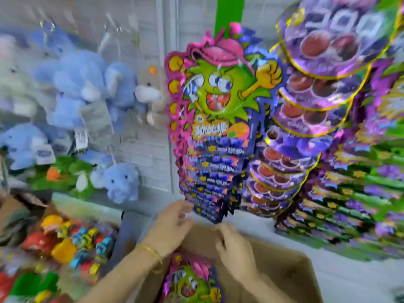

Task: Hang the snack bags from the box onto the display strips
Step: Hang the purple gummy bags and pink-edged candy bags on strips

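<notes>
head view: left hand (172,224) and right hand (235,250) over box (288,272) of snack bags (192,281).

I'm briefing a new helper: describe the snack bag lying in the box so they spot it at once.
Look at the open cardboard box at the bottom, below the hanging strips. At its left end, just below the left hand, lies the snack bag. It shows a green spiky face in a pink cap, unlike the round purple packs hanging at right.
</notes>
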Available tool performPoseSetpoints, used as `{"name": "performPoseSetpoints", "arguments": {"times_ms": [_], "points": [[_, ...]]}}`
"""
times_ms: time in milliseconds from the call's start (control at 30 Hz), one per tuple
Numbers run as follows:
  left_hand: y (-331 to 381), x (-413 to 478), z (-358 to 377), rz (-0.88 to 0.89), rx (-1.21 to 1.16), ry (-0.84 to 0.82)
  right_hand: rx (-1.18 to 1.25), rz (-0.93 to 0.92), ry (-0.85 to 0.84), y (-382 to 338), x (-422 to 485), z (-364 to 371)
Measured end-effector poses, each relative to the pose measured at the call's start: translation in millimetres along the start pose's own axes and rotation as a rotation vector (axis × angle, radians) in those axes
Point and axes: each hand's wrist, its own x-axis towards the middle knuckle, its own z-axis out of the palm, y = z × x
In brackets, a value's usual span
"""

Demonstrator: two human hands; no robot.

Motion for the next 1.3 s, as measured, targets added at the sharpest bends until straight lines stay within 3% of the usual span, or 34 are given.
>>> {"name": "performPoseSetpoints", "arguments": {"times_ms": [100,200,400,567,733,800,933,1200,1300], "points": [[-14,-4,-2,-0.029,0.074,-0.110,0.168,0.300,-0.170,30,-12,62],[-33,-5,-12,-0.049,0.165,-0.168,0.182,0.487,-0.306,46,-24,112],[-47,-2,-27,-0.125,0.177,-0.144,0.084,0.547,-0.466,51,-28,139],[-34,3,-23,-0.121,0.152,-0.118,0.462,0.739,-0.505,53,-23,146],[-43,2,-21,-0.176,0.153,-0.132,0.455,0.869,-0.397,70,-27,164],[-45,2,-21,-0.164,0.155,-0.120,0.567,0.892,-0.391,70,-26,160],[-50,6,-17,-0.168,0.159,-0.148,0.770,0.831,-0.424,57,-24,151],[-45,8,0,-0.033,0.448,-0.388,0.748,0.249,-0.439,29,-8,18],[-24,6,7,0.019,0.373,-0.346,0.784,0.147,-0.456,20,-9,-42]]}}
